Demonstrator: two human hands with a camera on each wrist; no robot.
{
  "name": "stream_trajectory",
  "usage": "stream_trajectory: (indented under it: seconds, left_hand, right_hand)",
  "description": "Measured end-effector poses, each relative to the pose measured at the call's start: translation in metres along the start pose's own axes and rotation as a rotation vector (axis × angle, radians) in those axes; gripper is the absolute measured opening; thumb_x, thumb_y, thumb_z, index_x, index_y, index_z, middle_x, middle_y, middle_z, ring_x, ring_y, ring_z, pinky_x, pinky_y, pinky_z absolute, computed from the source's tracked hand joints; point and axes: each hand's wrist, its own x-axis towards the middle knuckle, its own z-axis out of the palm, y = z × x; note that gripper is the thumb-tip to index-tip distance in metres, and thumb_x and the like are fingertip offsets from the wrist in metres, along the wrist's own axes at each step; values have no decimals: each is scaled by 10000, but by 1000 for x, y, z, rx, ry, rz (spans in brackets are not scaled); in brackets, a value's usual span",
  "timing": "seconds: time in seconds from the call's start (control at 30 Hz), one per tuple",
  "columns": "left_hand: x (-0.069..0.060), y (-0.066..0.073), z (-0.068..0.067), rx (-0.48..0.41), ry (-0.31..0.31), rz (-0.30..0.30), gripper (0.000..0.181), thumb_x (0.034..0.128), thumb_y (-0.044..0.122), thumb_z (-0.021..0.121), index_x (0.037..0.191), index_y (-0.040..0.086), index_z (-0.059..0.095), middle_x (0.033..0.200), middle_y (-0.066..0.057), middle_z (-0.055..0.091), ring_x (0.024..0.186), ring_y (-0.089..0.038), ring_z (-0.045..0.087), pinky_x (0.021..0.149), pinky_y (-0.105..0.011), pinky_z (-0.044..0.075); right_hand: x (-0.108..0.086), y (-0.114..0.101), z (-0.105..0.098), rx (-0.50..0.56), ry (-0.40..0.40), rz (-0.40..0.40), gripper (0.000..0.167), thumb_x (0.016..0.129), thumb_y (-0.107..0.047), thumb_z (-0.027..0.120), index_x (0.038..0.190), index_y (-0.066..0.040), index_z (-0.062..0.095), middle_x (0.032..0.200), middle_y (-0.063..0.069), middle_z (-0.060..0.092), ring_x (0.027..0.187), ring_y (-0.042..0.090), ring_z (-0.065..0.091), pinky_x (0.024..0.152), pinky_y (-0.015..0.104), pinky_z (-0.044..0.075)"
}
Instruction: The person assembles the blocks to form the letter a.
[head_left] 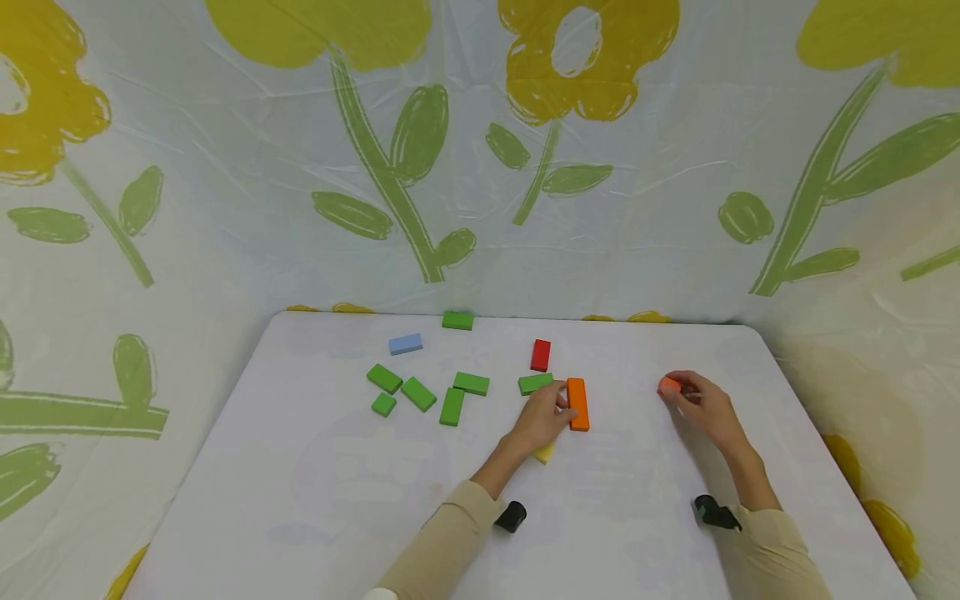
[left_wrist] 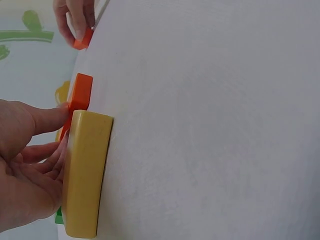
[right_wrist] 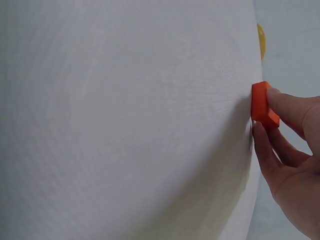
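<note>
Closest to the camera is a beige sleeve [head_left: 438,546], leading up to the left hand [head_left: 538,418]. So, left to right on the white surface [head_left: 300,508]: five green blocks [head_left: 418,394] are scattered off to the left of that hand, with a light blue block [head_left: 406,343] farther out beyond most of them. Another green one [head_left: 457,321] is way out at the far edge, ahead and left of the same hand.

Just past the left fingers there's one more green block [head_left: 534,383], then a red block [head_left: 540,355] beyond it. A yellow block [left_wrist: 89,172] sits right beside the left palm. The left thumb is touching a long orange block [head_left: 578,404] lying just to the hand's right, but I honestly can't tell if it's gripped.

Well apart on the other side, the right hand [head_left: 703,407] is pinching a small orange block [right_wrist: 263,104] between thumb and fingers. Can't tell if that one touches the surface.
</note>
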Motion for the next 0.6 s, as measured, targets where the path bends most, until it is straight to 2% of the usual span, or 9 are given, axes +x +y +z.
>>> stream_trajectory:
  seconds: [0.1, 0.2, 0.27, 0.33, 0.43, 0.6]
  left_hand:
    - [0, 0, 0, -6, 1, 0, 495, 983, 99, 701, 1420, -54, 525, 997, -67, 637, 844, -138, 577, 761, -192, 508]
    - [-1, 0, 0, -2, 8, -5, 487, 986, 97, 696, 1417, -53, 526, 998, -66, 634, 849, -142, 580, 758, -191, 508]
    - [-1, 2, 0, -6, 12, -12, 482, 985, 91, 696, 1412, -55, 528, 998, -73, 636, 849, -147, 583, 757, -197, 509]
    - [-2, 3, 0, -10, 12, -21, 482, 985, 90, 695, 1414, -52, 528, 1002, -77, 638, 852, -150, 585, 757, -200, 510]
    - [-2, 4, 0, -10, 9, -31, 483, 986, 93, 695, 1419, -44, 528, 1006, -74, 641, 854, -148, 588, 761, -206, 511]
    - [-2, 1, 2, -8, 11, -41, 482, 990, 116, 695, 1423, -20, 531, 1009, -47, 637, 865, -142, 583, 767, -213, 512]
  right_hand:
    - [-1, -3, -1, 17, 18, -25, 291, 988, -101, 695, 1216, 71, 639, 1126, 279, 672, 1023, 426, 646, 771, 57, 398]
    - [-3, -7, -1, 25, -16, -11, 306, 1004, -107, 671, 1250, 70, 625, 1181, 308, 652, 1056, 467, 639, 885, 253, 527]
    - [-5, -9, -1, 15, -55, 0, 341, 1018, -131, 656, 1295, 62, 608, 1204, 313, 641, 1066, 472, 638, 886, 380, 552]
    - [-7, -12, -1, 4, -93, 7, 373, 1028, -145, 644, 1336, 58, 591, 1217, 312, 634, 1068, 465, 636, 862, 449, 560]
    - [-11, -15, -1, 0, -117, -9, 388, 1028, -151, 646, 1352, 54, 591, 1217, 297, 641, 1057, 441, 643, 808, 300, 535]
    - [-18, -22, 2, 25, -100, -57, 360, 1018, -135, 659, 1325, 46, 615, 1248, 282, 636, 1057, 435, 648, 833, 282, 528]
